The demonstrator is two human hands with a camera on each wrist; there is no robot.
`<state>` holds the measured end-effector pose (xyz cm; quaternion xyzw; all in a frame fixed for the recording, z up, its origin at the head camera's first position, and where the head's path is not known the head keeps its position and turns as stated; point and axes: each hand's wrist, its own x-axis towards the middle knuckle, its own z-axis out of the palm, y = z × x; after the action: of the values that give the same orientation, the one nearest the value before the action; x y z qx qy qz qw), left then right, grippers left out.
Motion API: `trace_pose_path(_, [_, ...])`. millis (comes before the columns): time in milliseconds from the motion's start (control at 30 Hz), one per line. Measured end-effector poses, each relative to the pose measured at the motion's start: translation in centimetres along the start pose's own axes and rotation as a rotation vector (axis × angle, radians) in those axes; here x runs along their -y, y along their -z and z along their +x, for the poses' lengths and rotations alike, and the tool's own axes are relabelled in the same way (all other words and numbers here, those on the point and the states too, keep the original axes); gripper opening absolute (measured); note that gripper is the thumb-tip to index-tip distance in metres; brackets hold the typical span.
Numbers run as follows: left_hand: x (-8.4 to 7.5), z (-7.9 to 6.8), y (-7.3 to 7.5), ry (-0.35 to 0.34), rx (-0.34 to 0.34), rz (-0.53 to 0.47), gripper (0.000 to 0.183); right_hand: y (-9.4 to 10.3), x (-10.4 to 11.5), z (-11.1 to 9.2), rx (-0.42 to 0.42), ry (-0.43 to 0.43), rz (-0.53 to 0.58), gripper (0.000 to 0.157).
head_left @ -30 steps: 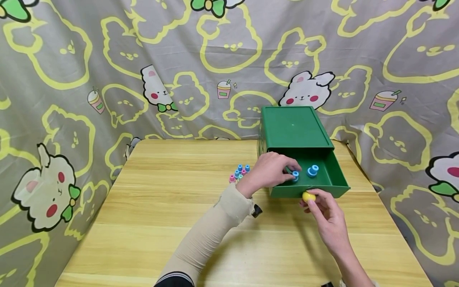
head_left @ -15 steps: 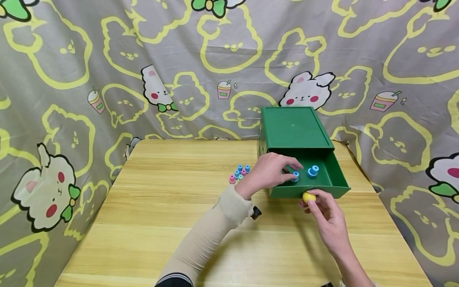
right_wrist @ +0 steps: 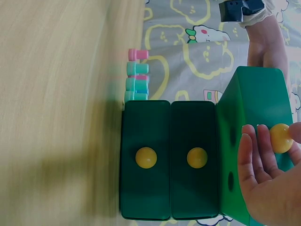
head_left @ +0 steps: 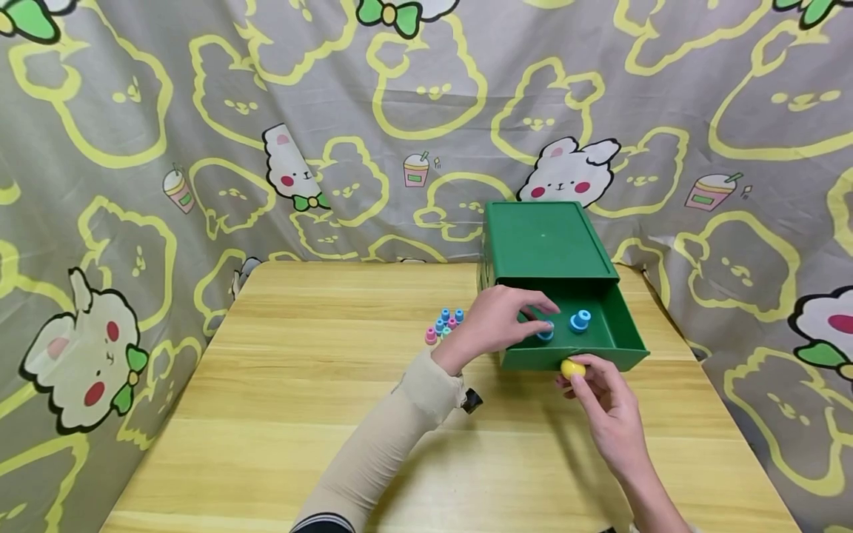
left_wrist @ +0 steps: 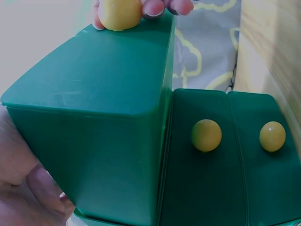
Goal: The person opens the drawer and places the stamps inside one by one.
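A green drawer (head_left: 533, 360) is pulled out at the top of a green drawer cabinet (head_left: 546, 240). My right hand (head_left: 611, 403) pinches the drawer's round yellow knob (head_left: 573, 369) between thumb and fingers. Over the drawer's left wall reaches my left hand (head_left: 496, 320), its thumb and fingers spread apart. Just under that thumb is a small blue peg-like piece (head_left: 546, 334), partly covered. A second blue peg-like piece (head_left: 581, 320) stands on the drawer floor to the right. In the left wrist view, the drawer wall hides the left fingertips.
Left of the cabinet, several small pink, blue and mint pieces (head_left: 431, 335) stand together on the wooden table (head_left: 300, 385). Two lower drawers with yellow knobs (right_wrist: 146, 157) are closed. A patterned curtain (head_left: 373, 96) hangs behind the table.
Over the blue piece in the drawer, my left thumb now covers more of it, with the fingers spread. My right hand stays on the knob. The head view has shifted slightly.
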<state>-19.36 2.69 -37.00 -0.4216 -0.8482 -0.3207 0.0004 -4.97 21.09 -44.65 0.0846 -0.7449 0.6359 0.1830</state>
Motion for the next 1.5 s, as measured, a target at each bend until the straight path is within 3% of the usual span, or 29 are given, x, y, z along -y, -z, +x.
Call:
trace_pose_path(267, [0.3, -0.3, -0.1, -0.014, -0.041, -0.044, 0.024, 0.2, -0.2, 0.0, 0.031, -0.057, -0.073, 0.027])
trace_pose_path(733, [0.8, -0.6, 0.1, -0.067, -0.142, -0.109, 0.022, 0.3, -0.1, 0.1, 0.031, -0.057, -0.100, 0.027])
trace_pose_path(1133, [0.8, -0.8, 0.2, -0.062, -0.146, -0.093, 0.021, 0.2, -0.2, 0.1, 0.027, -0.052, -0.097, 0.027])
trace_pose_path(1500, [1.2, -1.2, 0.2, -0.061, -0.193, -0.092, 0.020, 0.3, -0.2, 0.0, 0.012, -0.068, -0.117, 0.026])
